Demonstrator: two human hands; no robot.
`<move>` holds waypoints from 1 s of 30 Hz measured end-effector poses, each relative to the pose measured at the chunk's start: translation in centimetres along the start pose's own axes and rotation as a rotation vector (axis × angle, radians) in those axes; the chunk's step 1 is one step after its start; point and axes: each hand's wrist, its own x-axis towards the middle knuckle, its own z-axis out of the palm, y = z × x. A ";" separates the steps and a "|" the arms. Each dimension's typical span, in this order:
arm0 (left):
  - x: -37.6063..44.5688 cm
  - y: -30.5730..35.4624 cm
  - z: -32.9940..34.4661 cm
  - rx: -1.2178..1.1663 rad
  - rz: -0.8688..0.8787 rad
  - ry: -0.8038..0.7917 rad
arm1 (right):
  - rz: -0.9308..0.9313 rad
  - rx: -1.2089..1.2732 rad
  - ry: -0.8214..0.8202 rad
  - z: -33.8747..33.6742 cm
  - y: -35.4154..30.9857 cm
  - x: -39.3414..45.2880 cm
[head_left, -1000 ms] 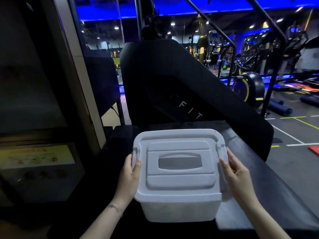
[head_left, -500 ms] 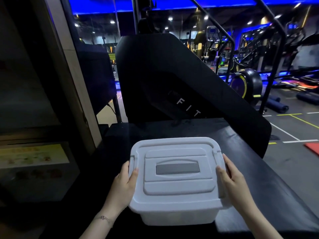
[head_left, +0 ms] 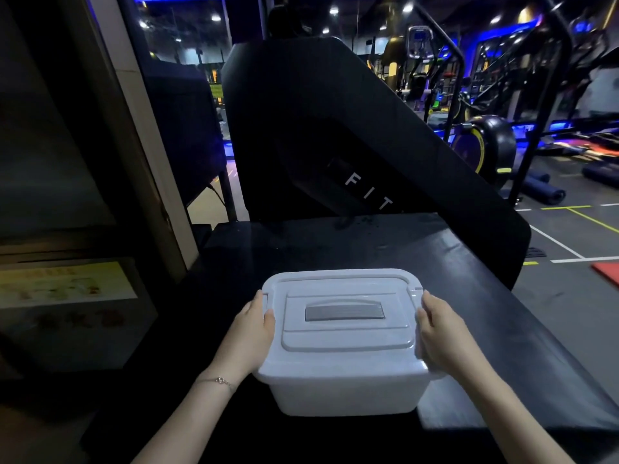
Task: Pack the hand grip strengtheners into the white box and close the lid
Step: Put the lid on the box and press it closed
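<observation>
the left hand [head_left: 252, 333] and right hand [head_left: 441, 336] grip the white box [head_left: 345, 390] at its 9 and 3 o'clock sides, thumbs on the shut lid [head_left: 345, 329], at the table's [head_left: 335, 242] 6 o'clock edge; stiff, smooth plastic, probably light, best held under the rim

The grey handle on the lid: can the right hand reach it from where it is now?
Probably yes. The right hand grips the lid's right edge, and the grey handle lies uncovered beside it, with nothing between them.
</observation>
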 end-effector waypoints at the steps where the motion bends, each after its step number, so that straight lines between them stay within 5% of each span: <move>1: 0.1 0.1 0.1 0.049 -0.011 -0.008 | -0.012 -0.041 -0.004 0.2 0.1 0.1; 15: 1.4 -0.5 0.3 0.132 -0.006 0.111 | -0.143 -0.568 0.066 -1.5 0.0 2.6; 19: 2.5 -0.2 0.2 0.382 0.085 0.225 | -0.217 -0.609 -0.036 -0.3 -0.5 3.0; 24: 4.2 -0.2 0.8 0.314 0.247 -0.021 | -0.295 -0.385 -0.021 0.0 -0.5 3.4; 30: 4.8 -0.9 0.8 0.178 0.226 -0.026 | -0.201 -0.429 -0.184 -0.3 -1.4 4.1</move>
